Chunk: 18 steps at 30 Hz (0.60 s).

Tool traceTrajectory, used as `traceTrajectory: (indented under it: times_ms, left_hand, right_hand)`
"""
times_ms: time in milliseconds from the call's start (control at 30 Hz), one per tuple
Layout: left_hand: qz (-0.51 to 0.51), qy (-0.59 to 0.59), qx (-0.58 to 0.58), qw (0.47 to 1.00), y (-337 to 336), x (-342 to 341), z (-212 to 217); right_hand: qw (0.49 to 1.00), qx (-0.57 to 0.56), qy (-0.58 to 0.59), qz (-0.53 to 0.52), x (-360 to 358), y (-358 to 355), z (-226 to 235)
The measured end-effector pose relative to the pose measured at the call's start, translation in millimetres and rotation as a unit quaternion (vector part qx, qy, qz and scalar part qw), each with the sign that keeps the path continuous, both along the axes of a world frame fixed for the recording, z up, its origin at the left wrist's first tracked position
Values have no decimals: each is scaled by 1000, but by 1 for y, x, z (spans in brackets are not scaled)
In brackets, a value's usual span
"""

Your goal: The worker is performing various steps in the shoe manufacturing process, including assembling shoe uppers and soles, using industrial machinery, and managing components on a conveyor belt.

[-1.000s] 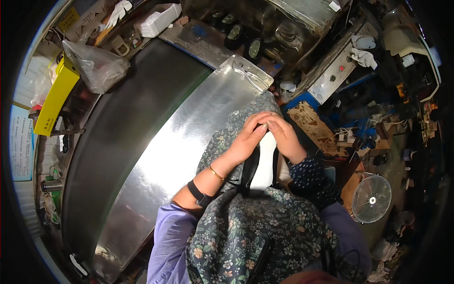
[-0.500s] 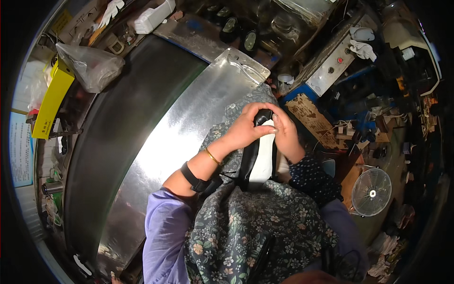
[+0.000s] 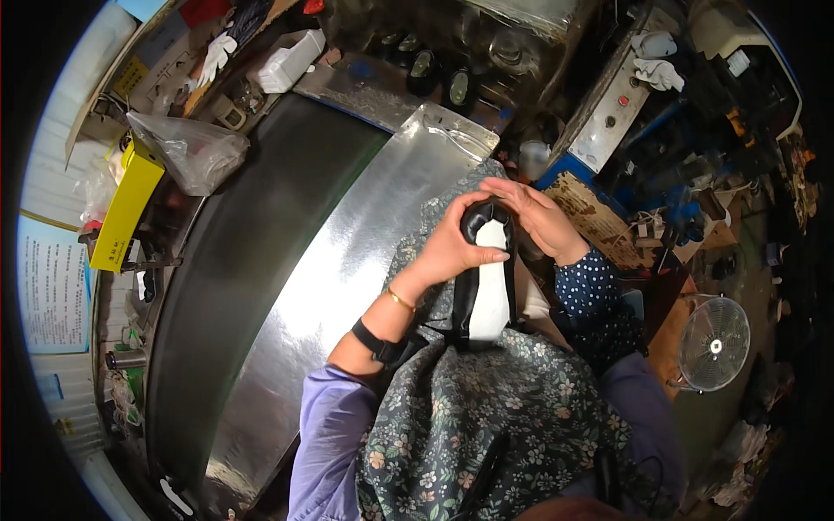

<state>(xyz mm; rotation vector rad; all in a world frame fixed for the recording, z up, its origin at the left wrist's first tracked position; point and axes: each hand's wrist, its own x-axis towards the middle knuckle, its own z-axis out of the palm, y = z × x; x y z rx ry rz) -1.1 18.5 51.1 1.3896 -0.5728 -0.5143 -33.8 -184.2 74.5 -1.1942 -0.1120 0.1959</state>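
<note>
A black shoe upper (image 3: 466, 300) lies sole side up on my lap, its edge folded around a white insole board (image 3: 488, 300). Its rounded end points away from me, with gathered black folds about the white. My left hand (image 3: 452, 247) grips that end from the left, thumb across the white board and fingers around the far side. My right hand (image 3: 549, 224) is open beside the same end, fingers stretched out and reaching over toward my left fingertips. Whether the right palm touches the shoe cannot be made out.
A shiny metal ledge (image 3: 347, 221) and a dark conveyor belt (image 3: 252, 217) curve along my left. Farther left are a yellow box (image 3: 128, 208) and a clear plastic bag (image 3: 195, 156). A control panel (image 3: 612, 122) stands at far right, and a round fan (image 3: 714, 334) nearer right.
My right hand has lifted off the shoe's end, its fingers straightening out. My left hand keeps its hold, the thumb now lower across the white board. The whole view has shifted slightly.
</note>
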Motion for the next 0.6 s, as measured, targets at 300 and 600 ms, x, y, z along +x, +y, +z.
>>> traceTrajectory:
  times_ms: [300,600]
  left_hand:
    - [193,36,-7,980,60,-23,-10]
    - [150,26,9,988,60,8,-17]
  right_hand:
    - [861,-473,-180,-43,113,13,-50]
    - [596,-798,-82,4,213,-5,-158]
